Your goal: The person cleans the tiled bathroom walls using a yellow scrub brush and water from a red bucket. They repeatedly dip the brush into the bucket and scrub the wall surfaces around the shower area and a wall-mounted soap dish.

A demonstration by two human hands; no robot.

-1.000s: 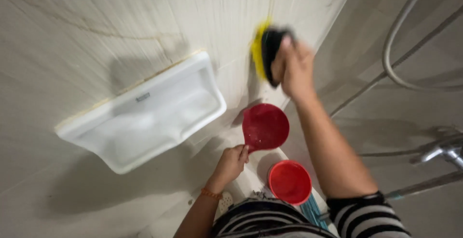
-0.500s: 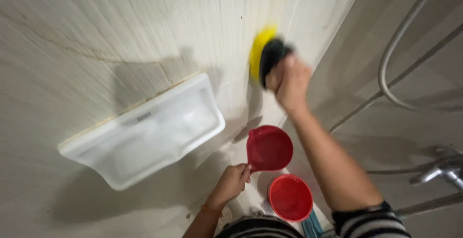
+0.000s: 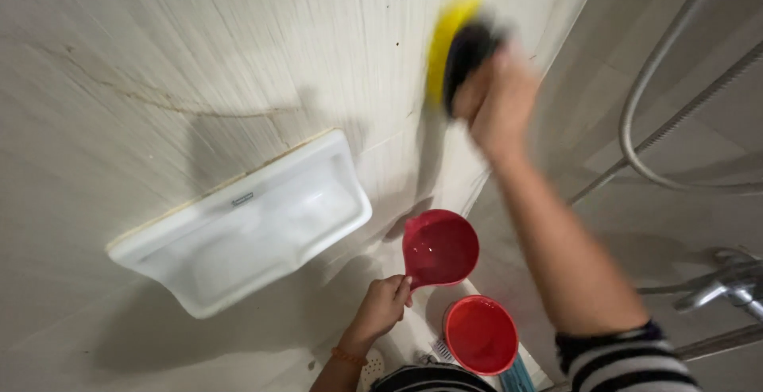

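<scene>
Scrubbing a pale tiled wall, brush up high and a water dipper held low.

The right hand (image 3: 499, 98), blurred, is clenched around a yellow scrubbing brush with a dark back (image 3: 455, 54), pressing it flat against the cream, faintly streaked wall tile (image 3: 199, 50) near the corner. Lower down, the left hand (image 3: 383, 306) has its fingers wrapped around the handle of a red plastic scoop with a round bowl (image 3: 439, 249), which it holds just off the wall, glistening wet inside. Directly beneath the scoop stands a round red plastic bucket (image 3: 480, 334) on the floor. To the left, a white ceramic soap shelf (image 3: 246, 225) juts from the wall. On the adjoining wall, a grey shower hose (image 3: 636, 114) loops above a chrome tap (image 3: 727, 281).
</scene>
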